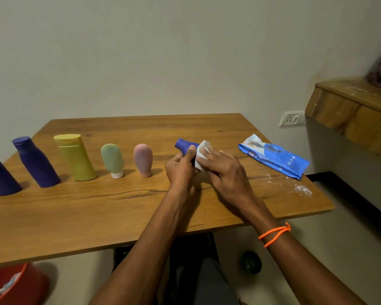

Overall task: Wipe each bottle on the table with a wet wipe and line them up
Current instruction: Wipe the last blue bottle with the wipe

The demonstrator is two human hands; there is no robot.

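Two bare forearms rise from the bottom of the frame, the right one ringed by an orange bead bracelet (275,234). At the centre, the left hand (180,167) curls round a small purple bottle (183,146), thumb laid along its side, cap tilted toward the upper left. The right hand (226,167) presses a white wet wipe (201,155) against the bottle's body, fingers wrapped over the cloth.

Along the left half of the wooden table (97,205) stands a row: a dark purple bottle (0,177) cut by the left edge, a second purple bottle (35,162), a yellow-green bottle (75,157), a pale green tube (112,160) on its white cap, and a pink tube (143,160). At right of centre lies a blue wipes packet (275,158). A red tub (18,287) sits in the lower left corner.
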